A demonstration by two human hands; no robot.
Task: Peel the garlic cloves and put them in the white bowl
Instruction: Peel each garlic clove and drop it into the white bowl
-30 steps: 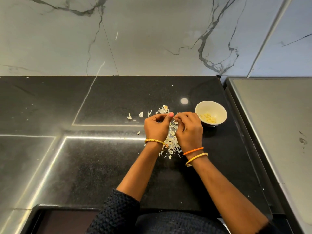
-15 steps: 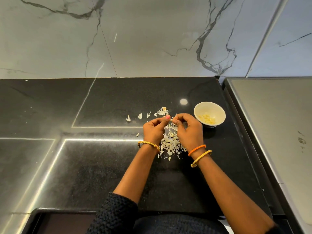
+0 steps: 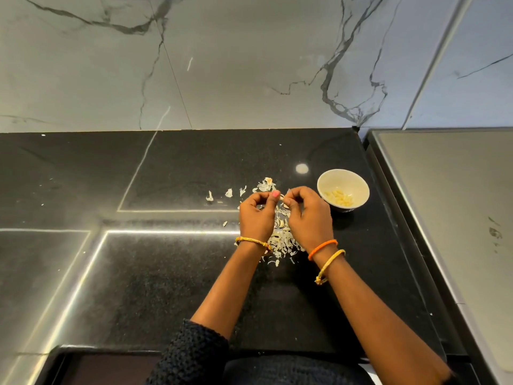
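Observation:
My left hand (image 3: 258, 215) and my right hand (image 3: 308, 218) meet fingertip to fingertip above the black counter. Between them they pinch a small pale garlic clove (image 3: 282, 198), mostly hidden by the fingers. A heap of white garlic skins (image 3: 281, 240) lies on the counter under and between my wrists. The white bowl (image 3: 358, 187) stands just right of my right hand and holds several peeled cloves (image 3: 340, 198).
Loose skin flakes (image 3: 228, 193) lie scattered left of my hands. A grey metal surface (image 3: 449, 207) borders the black counter (image 3: 166, 273) on the right. A marble wall (image 3: 222, 65) rises behind. My dark knitted sleeve (image 3: 191, 354) is at the bottom.
Both hands stay at the same spot over the skin heap, fingers working at the clove. The wrists have shifted only slightly. The bowl has not moved.

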